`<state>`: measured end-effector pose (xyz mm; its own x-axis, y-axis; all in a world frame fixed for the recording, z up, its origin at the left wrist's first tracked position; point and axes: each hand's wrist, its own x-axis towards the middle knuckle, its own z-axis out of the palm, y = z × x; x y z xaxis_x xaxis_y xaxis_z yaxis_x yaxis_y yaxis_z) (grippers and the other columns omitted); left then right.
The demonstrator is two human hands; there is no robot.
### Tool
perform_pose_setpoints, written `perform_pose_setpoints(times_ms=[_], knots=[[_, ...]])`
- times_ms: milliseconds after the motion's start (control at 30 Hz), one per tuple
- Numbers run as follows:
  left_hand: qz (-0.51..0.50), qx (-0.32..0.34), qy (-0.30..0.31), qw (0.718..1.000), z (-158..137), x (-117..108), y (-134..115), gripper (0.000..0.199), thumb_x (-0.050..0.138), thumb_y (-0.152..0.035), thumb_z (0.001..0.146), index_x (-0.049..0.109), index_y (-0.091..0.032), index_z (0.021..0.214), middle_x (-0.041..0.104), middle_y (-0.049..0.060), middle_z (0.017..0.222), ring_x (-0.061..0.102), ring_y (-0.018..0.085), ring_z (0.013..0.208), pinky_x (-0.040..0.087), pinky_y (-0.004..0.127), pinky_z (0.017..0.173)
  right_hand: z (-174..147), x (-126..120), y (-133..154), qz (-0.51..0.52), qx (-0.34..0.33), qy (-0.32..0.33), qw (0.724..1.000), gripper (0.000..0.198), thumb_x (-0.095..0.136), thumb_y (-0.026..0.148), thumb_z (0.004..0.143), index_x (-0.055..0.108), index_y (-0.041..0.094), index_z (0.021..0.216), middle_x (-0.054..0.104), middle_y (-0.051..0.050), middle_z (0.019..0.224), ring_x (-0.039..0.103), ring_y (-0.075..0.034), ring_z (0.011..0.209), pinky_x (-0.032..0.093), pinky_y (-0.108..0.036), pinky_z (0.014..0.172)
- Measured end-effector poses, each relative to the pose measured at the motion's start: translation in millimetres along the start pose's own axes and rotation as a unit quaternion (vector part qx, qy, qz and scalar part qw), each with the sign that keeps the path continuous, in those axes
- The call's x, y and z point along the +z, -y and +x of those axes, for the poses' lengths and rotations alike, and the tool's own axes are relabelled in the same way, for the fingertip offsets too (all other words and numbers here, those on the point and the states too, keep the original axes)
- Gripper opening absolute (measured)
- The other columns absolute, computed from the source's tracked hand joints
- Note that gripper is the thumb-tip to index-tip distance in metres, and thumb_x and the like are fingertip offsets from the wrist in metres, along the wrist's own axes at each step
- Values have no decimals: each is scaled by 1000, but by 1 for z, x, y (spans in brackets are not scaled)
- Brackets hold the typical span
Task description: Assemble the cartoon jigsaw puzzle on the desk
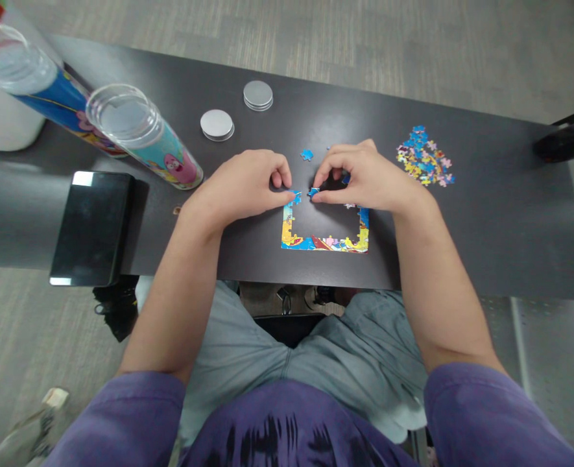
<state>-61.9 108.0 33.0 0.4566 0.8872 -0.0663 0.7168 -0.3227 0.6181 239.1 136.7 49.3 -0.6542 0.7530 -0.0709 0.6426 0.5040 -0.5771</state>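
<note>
A partly joined jigsaw puzzle border (323, 244) lies on the dark table, its bottom and side edges linked around a bare middle. My left hand (252, 181) is at the upper left corner, with its thumb on the blue puzzle pieces (296, 200) there. Its other fingers are curled above, with a gap to the thumb. Between the thumb and index finger of my right hand (359, 175) is a blue puzzle piece (313, 192), just right of that corner. That hand partly hides the border's upper right. Beyond my hands lies a loose blue piece (307, 155).
At right is a pile of loose puzzle pieces (423, 155). Two clear-topped cylinders, a patterned tube (172, 159) and a taller blue tube (67, 104), stand at left near a black flat device (92, 227). Silvery round lids (217, 123) lie toward the far edge.
</note>
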Motion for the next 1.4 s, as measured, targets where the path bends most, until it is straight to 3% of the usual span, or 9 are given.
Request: perform_pose_setpoints(times_ms=[100, 233, 300, 400, 667, 900, 1167, 1400], knots=[[-5, 3, -3, 1000, 1, 1, 2, 14, 98, -37, 93, 89, -29, 102, 88, 3, 99, 81, 26, 95, 56, 37, 86, -5, -10, -11, -7, 12, -19, 1000, 28, 100, 63, 101, 92, 36, 102, 90, -5, 116, 78, -35, 102, 56, -64, 118], [4, -2, -5, 1000, 1, 1, 1, 13, 96, -38, 94, 90, -29, 102, 88, 3, 100, 82, 26, 94, 53, 36, 83, -7, -18, -27, -38, 61, -133, 989, 27, 89, 59, 112, 91, 33, 112, 90, -11, 124, 77, -37, 104, 60, -60, 107], [15, -7, -3, 1000, 1, 1, 0, 14, 94, -41, 96, 90, -29, 103, 89, 3, 101, 81, 25, 93, 52, 36, 81, -5, -17, -37, -63, 84, -183, 978, 27, 86, 58, 114, 90, 31, 118, 90, -13, 124, 77, -37, 103, 61, -60, 107], [30, -13, 5, 999, 0, 0, -1, 18, 90, -45, 99, 91, -28, 106, 90, 3, 105, 82, 25, 93, 51, 35, 80, 0, -10, -49, -99, 106, -202, 969, 26, 85, 54, 116, 90, 30, 125, 88, -11, 121, 78, -37, 105, 61, -61, 114], [41, -18, 19, 999, 0, -1, -4, 24, 91, -45, 99, 93, -26, 114, 91, 5, 109, 83, 25, 95, 54, 35, 84, 11, 5, -47, -99, 104, -170, 975, 14, 95, 40, 112, 91, 30, 121, 87, -12, 131, 81, -37, 110, 56, -68, 128], [47, -19, 16, 999, 1, 1, -3, 24, 91, -47, 101, 94, -27, 115, 93, 5, 113, 84, 25, 97, 53, 35, 83, 10, -1, -41, -19, 92, -128, 987, 15, 103, 39, 103, 92, 32, 111, 90, -10, 119, 82, -37, 109, 63, -61, 115], [53, -14, 14, 998, 1, 1, -1, 23, 90, -46, 100, 94, -27, 113, 92, 5, 112, 84, 26, 97, 52, 36, 83, 7, 1, -24, 118, 66, -71, 988, 37, 109, 57, 95, 86, 30, 105, 89, -6, 105, 76, -30, 96, 64, -49, 93], [42, 5, 9, 999, 1, 1, 2, 26, 93, -45, 98, 95, -26, 115, 93, 5, 109, 85, 26, 98, 55, 34, 84, 7, 9, -9, 251, -6, -8, 968, 42, 107, 52, 98, 83, 28, 122, 88, -5, 104, 77, -25, 95, 57, -43, 87]])
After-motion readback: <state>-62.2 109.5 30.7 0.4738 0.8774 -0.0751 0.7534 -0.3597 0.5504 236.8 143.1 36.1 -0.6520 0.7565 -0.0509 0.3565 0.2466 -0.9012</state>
